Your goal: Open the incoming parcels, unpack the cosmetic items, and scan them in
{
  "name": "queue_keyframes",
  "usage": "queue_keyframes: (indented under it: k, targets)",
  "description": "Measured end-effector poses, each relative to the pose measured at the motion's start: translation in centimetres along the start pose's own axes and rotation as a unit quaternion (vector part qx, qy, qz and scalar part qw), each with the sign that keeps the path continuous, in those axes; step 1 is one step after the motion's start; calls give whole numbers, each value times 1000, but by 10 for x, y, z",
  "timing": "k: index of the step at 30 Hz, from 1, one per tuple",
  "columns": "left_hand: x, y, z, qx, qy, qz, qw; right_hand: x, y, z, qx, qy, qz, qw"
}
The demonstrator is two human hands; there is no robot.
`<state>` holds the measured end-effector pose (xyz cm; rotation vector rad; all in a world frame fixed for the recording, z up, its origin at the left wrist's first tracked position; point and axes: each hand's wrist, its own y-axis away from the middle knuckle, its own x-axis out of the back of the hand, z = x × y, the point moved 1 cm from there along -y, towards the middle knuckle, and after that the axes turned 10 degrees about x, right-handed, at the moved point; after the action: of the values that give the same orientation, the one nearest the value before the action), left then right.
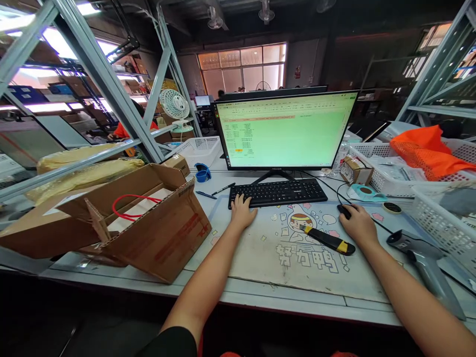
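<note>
My left hand [242, 210] rests with fingers spread on the left end of a black keyboard [278, 192]. Under my right hand [357, 223] is a black computer mouse [344, 212], its front showing past the fingers, which lie over it. Behind the keyboard stands a monitor [286, 134] showing a spreadsheet with one orange cell. Between my forearms a black and yellow utility knife [327, 240] lies on the printed desk mat [256, 263]. Two pens [223, 189] lie left of the keyboard.
An open cardboard box [174, 238] with a red cord handle inside stands at left. At right are a grey barcode scanner [424, 263], a tape roll [392, 208] and white baskets [442, 223], one holding orange cloth [427, 148]. A small fan [174, 104] is clipped to the metal frame.
</note>
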<state>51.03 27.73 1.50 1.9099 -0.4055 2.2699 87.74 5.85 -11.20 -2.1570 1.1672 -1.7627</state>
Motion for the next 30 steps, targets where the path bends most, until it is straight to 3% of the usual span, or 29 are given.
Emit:
queue_keyframes:
  k: [19, 30]
  targets:
    - [-1, 1, 0, -13, -4, -9, 1000, -7, -2, 4, 12, 1, 3, 1000]
    - [-3, 2, 7, -13, 2, 25, 1000, 2, -3, -1, -29, 2, -23, 999]
